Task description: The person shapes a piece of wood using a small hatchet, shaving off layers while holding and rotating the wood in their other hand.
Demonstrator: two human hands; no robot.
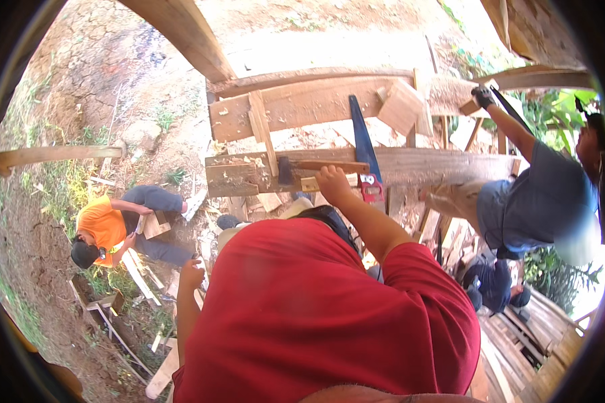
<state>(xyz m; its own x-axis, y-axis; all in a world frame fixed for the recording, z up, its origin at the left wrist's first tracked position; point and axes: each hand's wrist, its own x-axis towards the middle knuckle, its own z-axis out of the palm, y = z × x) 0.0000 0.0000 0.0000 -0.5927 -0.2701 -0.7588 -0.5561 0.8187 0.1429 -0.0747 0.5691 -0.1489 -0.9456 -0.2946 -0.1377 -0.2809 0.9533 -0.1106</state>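
My right hand [334, 186] is closed around a short pale strip of wood [309, 183] at the near edge of a thick plank [437, 164]. Just beyond it, a hatchet [286, 172] lies on that plank, its wooden handle pointing right. A handsaw [363, 134] with a blue blade and red handle lies across the plank to the right of my hand, its tip pointing away. My left hand [192, 274] hangs low at my left side with its fingers curled; whatever it may hold is too small to make out.
A second wide board [302, 106] runs parallel farther off, bearing a wood block [401, 107] and shavings. At right, a person in blue [531, 195] reaches over the bench. A person in orange [104, 221] sits on the ground at left. Another person [494, 285] is low at right.
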